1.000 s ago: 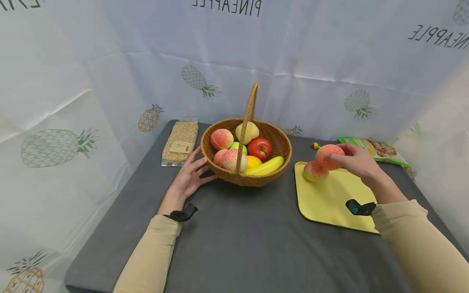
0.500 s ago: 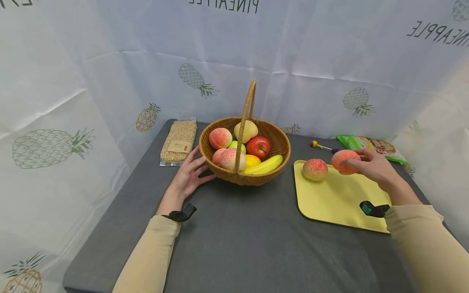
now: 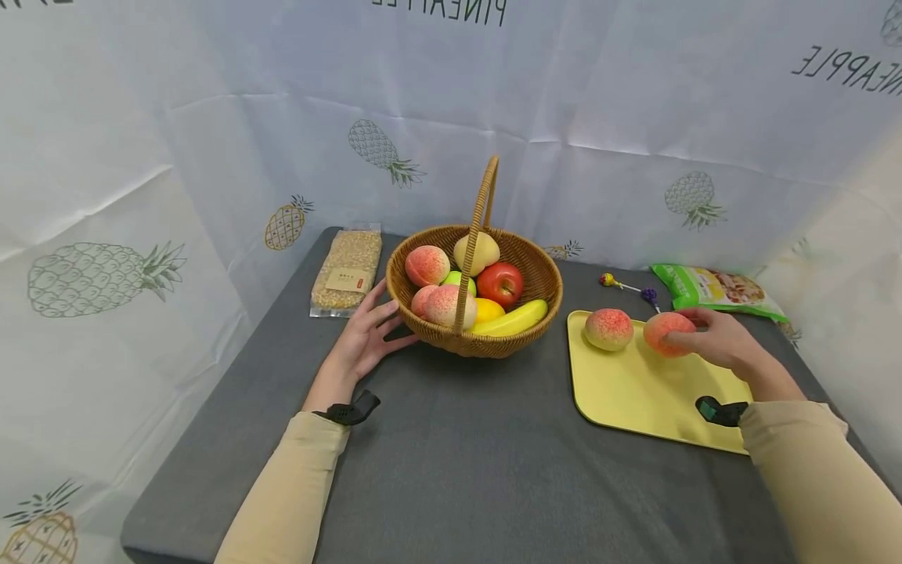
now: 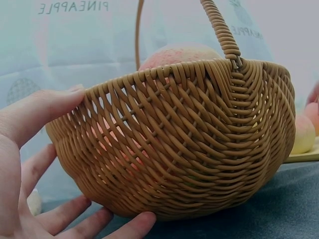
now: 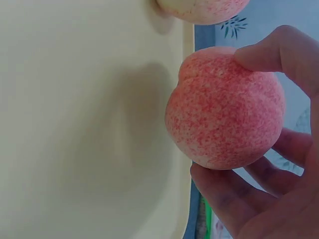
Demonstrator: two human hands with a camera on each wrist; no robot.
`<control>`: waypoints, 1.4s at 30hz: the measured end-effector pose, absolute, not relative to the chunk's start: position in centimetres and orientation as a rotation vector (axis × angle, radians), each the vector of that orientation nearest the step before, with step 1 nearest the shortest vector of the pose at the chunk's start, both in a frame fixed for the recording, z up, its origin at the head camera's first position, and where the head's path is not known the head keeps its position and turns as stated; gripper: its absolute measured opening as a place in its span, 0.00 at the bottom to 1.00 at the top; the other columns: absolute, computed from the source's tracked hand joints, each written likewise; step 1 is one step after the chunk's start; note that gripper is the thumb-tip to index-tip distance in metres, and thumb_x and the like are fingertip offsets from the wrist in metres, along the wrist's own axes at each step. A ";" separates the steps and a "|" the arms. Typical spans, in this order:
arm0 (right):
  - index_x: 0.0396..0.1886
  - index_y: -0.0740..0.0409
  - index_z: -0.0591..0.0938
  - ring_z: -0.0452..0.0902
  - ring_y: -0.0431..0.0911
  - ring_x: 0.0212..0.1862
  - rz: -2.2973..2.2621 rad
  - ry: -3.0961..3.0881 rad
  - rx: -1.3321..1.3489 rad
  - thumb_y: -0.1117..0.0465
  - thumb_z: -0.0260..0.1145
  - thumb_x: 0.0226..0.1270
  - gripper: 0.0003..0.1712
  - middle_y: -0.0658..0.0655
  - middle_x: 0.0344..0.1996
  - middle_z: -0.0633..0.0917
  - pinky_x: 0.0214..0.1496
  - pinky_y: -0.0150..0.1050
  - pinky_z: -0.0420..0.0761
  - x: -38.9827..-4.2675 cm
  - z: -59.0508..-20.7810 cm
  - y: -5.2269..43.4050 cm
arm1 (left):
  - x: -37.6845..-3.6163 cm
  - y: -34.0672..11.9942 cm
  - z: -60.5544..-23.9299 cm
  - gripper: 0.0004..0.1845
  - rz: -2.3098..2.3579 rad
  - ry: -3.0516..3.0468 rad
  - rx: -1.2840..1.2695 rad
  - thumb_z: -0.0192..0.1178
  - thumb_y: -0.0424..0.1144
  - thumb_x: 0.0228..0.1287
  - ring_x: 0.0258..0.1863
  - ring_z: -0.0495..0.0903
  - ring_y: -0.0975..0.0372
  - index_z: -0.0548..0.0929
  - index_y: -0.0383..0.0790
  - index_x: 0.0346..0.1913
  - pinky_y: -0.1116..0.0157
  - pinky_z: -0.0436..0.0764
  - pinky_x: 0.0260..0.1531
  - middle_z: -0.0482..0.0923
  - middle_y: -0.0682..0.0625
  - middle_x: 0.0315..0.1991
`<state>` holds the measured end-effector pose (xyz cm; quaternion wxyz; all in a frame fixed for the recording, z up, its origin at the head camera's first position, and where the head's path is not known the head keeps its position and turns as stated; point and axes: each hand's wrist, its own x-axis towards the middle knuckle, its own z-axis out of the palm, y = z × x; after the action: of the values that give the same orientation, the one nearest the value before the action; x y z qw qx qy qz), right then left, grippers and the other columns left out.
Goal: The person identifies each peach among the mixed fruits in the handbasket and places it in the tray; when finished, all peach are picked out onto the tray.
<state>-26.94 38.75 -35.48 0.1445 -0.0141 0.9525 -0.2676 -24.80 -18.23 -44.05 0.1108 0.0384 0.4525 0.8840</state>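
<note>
My right hand (image 3: 719, 338) holds a pink-red peach (image 3: 668, 334) over the far part of a yellow tray (image 3: 648, 399). In the right wrist view the thumb lies on one side of it and the fingers on the other, its shadow falling on the tray. Another peach (image 3: 608, 329) rests on the tray just left of it. My left hand (image 3: 366, 338) is spread against the left side of a wicker basket (image 3: 486, 345). Its thumb touches the rim and the fingertips reach the lower weave in the left wrist view. Inside are several peaches, a red apple (image 3: 499, 283) and a banana (image 3: 513, 319).
A clear bag of grain (image 3: 347, 270) lies behind the left hand. Two lollipops (image 3: 620, 283) and a green snack bag (image 3: 717, 290) lie beyond the tray. The basket's tall handle (image 3: 481, 211) arches upward, and a pineapple-print cloth (image 3: 599, 102) hangs behind the grey table (image 3: 451, 470).
My right hand has carried the peach rightward, away from the other peach, then lowered it toward the tray. My left hand has stayed at the basket.
</note>
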 end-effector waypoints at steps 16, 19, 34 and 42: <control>0.78 0.74 0.52 0.56 0.77 0.66 -0.811 2.691 -0.030 0.44 0.63 0.76 0.51 0.82 0.70 0.57 0.61 0.73 0.63 -27.4 -36.8 39.5 | -25.0 -18.1 -44.2 0.40 2.598 1.353 0.113 0.60 0.41 0.75 0.75 0.61 0.46 0.53 0.59 0.83 0.35 0.67 0.64 0.54 0.47 0.79; 0.79 0.73 0.52 0.56 0.77 0.66 -0.823 2.686 -0.035 0.45 0.62 0.76 0.50 0.82 0.70 0.57 0.61 0.73 0.64 -27.4 -36.7 39.3 | -25.1 -18.1 -44.2 0.40 2.598 1.354 0.113 0.60 0.41 0.75 0.75 0.61 0.46 0.53 0.59 0.83 0.35 0.67 0.64 0.54 0.46 0.79; 0.78 0.73 0.53 0.60 0.74 0.64 -0.862 2.681 -0.065 0.50 0.62 0.75 0.47 0.81 0.69 0.59 0.61 0.70 0.68 -27.5 -37.1 38.9 | -25.1 -18.2 -44.3 0.39 2.593 1.374 0.117 0.58 0.41 0.76 0.74 0.61 0.46 0.52 0.59 0.83 0.37 0.68 0.64 0.54 0.44 0.78; 0.79 0.71 0.55 0.63 0.72 0.62 -0.844 2.675 -0.061 0.53 0.66 0.71 0.47 0.80 0.68 0.61 0.59 0.69 0.70 -27.3 -37.1 38.9 | -25.1 -18.1 -44.3 0.39 2.592 1.368 0.110 0.57 0.41 0.76 0.74 0.61 0.46 0.52 0.59 0.83 0.36 0.68 0.65 0.55 0.44 0.78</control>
<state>-27.27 38.86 -37.12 0.1674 -0.0214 0.9400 -0.2965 -25.10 -18.13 -44.29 0.1042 0.0372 0.4640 0.8789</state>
